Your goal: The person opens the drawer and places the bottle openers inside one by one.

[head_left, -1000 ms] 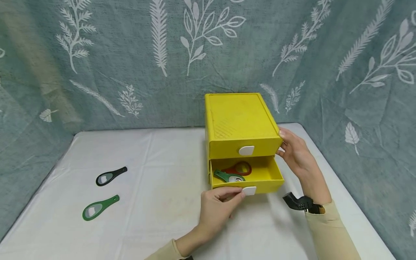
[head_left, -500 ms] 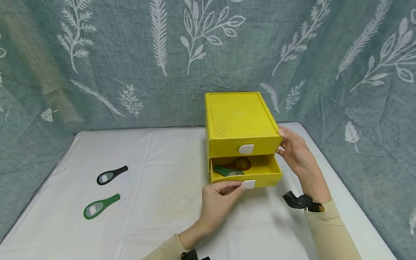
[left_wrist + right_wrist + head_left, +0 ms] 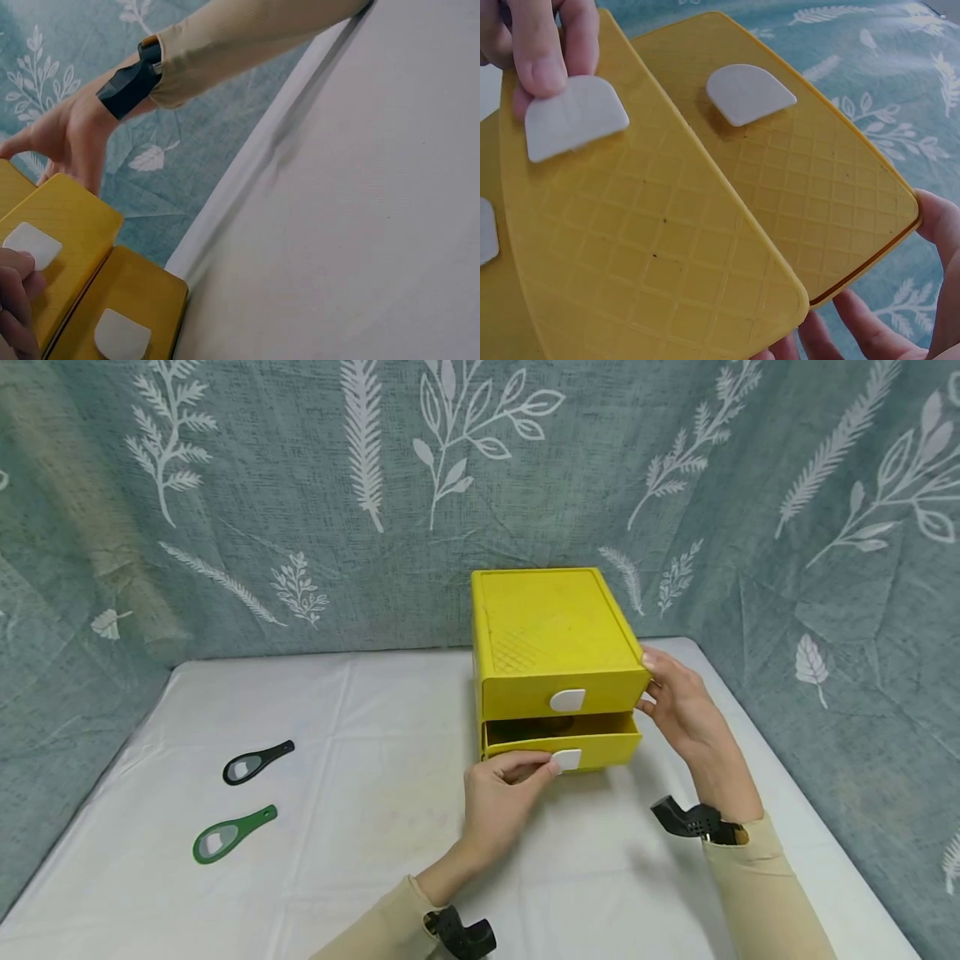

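Note:
A yellow drawer cabinet (image 3: 555, 618) stands at the back of the table. My left hand (image 3: 498, 802) pinches the white handle (image 3: 566, 760) of its middle drawer (image 3: 607, 749), which sticks out slightly. In the right wrist view, the fingertips press this handle (image 3: 577, 116). My right hand (image 3: 686, 710) holds the cabinet's right front corner, thumb at the top edge and fingers along the side. The top drawer (image 3: 517, 697) is closed. Inside the middle drawer, only a dim piece of its contents shows. A lower drawer (image 3: 139, 289) appears in the left wrist view.
A black bottle opener (image 3: 255, 764) and a green bottle opener (image 3: 236, 835) lie on the white cloth (image 3: 375, 710) at the left. A leaf-patterned green curtain (image 3: 300, 485) rises behind the table. Black wrist cameras are strapped to both wrists.
My left hand has pushed the middle drawer inward, away from me, so its opening has narrowed. The red and green bottle openers inside have gone almost out of sight. My right hand stays in place.

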Motion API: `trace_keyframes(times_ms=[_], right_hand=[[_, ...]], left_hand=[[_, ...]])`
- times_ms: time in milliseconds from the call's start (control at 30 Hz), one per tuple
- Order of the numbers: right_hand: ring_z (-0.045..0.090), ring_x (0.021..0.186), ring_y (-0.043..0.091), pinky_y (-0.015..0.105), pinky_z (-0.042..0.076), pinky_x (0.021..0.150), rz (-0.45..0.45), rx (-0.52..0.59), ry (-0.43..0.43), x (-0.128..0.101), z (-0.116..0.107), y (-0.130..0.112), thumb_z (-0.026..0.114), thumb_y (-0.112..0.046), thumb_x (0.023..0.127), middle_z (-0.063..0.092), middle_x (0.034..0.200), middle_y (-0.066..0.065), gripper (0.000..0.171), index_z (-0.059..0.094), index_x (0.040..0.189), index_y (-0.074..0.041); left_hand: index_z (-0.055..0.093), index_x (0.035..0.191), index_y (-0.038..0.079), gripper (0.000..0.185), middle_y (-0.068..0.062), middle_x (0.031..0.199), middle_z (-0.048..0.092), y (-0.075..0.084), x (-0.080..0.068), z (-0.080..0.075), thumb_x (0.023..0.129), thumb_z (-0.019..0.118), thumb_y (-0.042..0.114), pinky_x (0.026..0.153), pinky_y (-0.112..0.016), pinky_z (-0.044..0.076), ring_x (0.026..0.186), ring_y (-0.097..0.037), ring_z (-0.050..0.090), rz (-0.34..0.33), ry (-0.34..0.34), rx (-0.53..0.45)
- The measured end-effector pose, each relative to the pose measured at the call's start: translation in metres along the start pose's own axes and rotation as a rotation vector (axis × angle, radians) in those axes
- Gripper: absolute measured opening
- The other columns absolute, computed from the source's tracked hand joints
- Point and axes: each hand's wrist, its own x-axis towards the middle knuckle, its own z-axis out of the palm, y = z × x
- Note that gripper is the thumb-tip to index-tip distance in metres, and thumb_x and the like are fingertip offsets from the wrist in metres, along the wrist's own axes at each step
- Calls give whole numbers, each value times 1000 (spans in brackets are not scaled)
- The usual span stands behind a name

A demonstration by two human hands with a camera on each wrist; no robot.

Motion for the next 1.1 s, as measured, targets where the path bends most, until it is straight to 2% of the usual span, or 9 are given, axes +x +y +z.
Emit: trace_keyframes(times_ms=[133, 300, 567, 667, 800, 867, 933, 1100], right_hand=[[52, 108, 19, 35, 46, 84, 7, -2, 13, 0, 0, 1, 59, -25, 100, 62, 120, 0, 31, 61, 129, -13], [53, 107, 19, 35, 46, 84, 3, -4, 12, 0, -1, 2, 59, -25, 101, 62, 119, 0, 32, 61, 130, -13], [53, 105, 19, 36, 45, 83, -5, -4, -2, 1, 0, 3, 58, -24, 101, 63, 115, 0, 28, 63, 127, -13], [53, 104, 20, 37, 45, 84, -5, -14, -9, 2, 1, 4, 56, -25, 102, 63, 113, 0, 28, 63, 126, -13], [52, 103, 20, 37, 44, 84, -15, -35, -5, 3, 1, 2, 57, -26, 101, 63, 113, 1, 30, 61, 128, -12], [53, 103, 20, 37, 43, 84, -18, -34, -2, 3, 1, 1, 57, -26, 101, 63, 113, 1, 30, 62, 128, -12], [53, 103, 19, 37, 44, 83, -19, -33, 0, 3, 0, 1, 58, -26, 101, 63, 113, 0, 30, 62, 127, -13], [53, 101, 19, 36, 44, 82, -24, -36, 0, 2, 0, 2, 58, -25, 101, 64, 112, 1, 28, 64, 125, -13]], left_hand=[[80, 92, 10, 9, 4, 84, 74, -12, 6, -1, 83, 81, 12, 63, -28, 57, 75, -14, 71, 0, -1, 4], [80, 92, 10, 8, 4, 85, 74, -15, 12, -1, 84, 81, 14, 63, -30, 58, 76, -13, 71, 14, 0, 17], [79, 92, 12, 8, 7, 84, 74, -17, 16, -1, 84, 81, 14, 63, -29, 58, 77, -11, 71, 1, 10, 39], [79, 94, 11, 8, 5, 84, 74, -17, 18, -4, 86, 79, 15, 50, -26, 54, 60, -16, 68, -12, 1, 47], [75, 102, 7, 13, -3, 90, 74, -17, 22, -5, 91, 74, 13, 38, -22, 43, 42, -32, 56, -18, -45, 34], [73, 107, 5, 16, -6, 95, 74, -17, 23, -6, 93, 71, 12, 40, -22, 45, 43, -35, 57, -6, -77, 29], [71, 111, 5, 18, -7, 98, 73, -18, 22, -6, 95, 69, 12, 43, -23, 47, 46, -32, 60, 7, -100, 40], [68, 114, 10, 17, -5, 99, 72, -20, 16, -3, 97, 65, 10, 40, -25, 45, 46, -26, 61, 43, -107, 95]])
